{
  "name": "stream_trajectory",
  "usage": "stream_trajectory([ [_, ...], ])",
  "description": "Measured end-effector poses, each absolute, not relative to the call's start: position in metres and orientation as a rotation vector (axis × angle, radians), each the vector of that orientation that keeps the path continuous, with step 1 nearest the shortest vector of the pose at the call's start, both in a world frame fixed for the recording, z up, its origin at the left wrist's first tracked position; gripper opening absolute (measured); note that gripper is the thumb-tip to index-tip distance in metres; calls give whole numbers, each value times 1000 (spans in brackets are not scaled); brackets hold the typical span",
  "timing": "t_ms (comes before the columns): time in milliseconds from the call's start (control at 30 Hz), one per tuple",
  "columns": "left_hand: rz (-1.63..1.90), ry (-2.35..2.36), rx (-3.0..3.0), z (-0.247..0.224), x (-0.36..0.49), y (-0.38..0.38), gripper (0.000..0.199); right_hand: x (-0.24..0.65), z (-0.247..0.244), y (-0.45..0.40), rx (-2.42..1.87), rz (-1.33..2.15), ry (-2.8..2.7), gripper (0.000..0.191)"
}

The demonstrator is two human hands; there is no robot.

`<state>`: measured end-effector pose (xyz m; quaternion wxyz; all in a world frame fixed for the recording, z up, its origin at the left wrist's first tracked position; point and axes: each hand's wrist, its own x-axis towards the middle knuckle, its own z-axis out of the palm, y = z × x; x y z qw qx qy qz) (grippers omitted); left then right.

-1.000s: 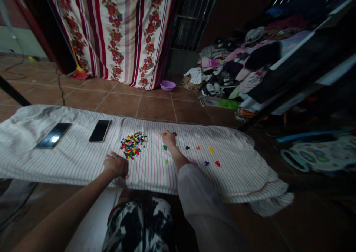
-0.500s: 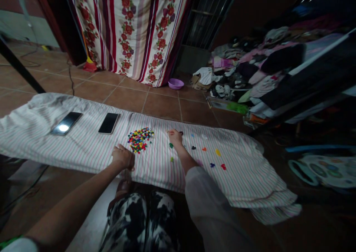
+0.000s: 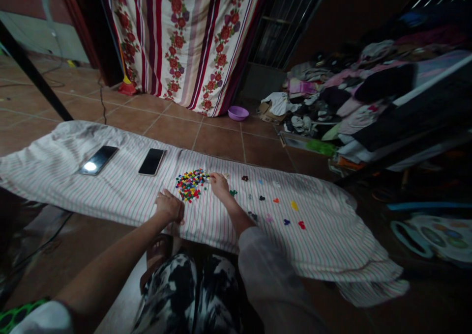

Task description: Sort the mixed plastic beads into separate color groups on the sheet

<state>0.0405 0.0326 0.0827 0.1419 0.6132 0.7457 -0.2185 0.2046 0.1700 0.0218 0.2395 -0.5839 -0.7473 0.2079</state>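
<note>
A mixed pile of small coloured pieces (image 3: 190, 184) lies on the striped cloth (image 3: 206, 226). At its right edge is my right hand (image 3: 220, 185), fingers pinched together; whatever they hold is too small to make out. My left hand (image 3: 169, 207) rests on the cloth just below and left of the pile, its fingers curled and partly hidden. Right of my right hand lie small one-colour groups, among them dark green (image 3: 233, 193), brown (image 3: 245, 178), black (image 3: 262, 198), orange (image 3: 276, 200), yellow (image 3: 294, 205), blue (image 3: 286, 222), red (image 3: 302, 225) and pink (image 3: 269, 218).
Two phones lie left of the pile, one with a bright reflection (image 3: 99, 160) and one dark (image 3: 152, 161). Beyond the cloth, a purple basin (image 3: 238, 113) stands on the tiled floor near a floral curtain (image 3: 191, 44). Clothes are heaped at the back right.
My right hand has moved left, from beside the brown and green groups to the edge of the mixed pile. The whole view has shifted slightly. My left hand stays by the pile.
</note>
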Motion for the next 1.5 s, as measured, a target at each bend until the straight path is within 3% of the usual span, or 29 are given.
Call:
stream_trajectory([
  [233,-636,2155,1750,75,40,36,114,191,17,170,-1608,517,-2161,47],
  [900,-600,2154,1747,84,42,33,113,202,11,160,-1296,1029,-1972,34],
  [1167,-610,2150,1770,77,40,35,111,205,13,167,-1458,695,-1926,37],
  [1333,-585,2176,1746,78,41,35,116,189,17,187,-1379,592,-2087,54],
  [1500,-603,2149,1762,80,41,35,108,172,15,198,-1349,536,-2258,63],
])
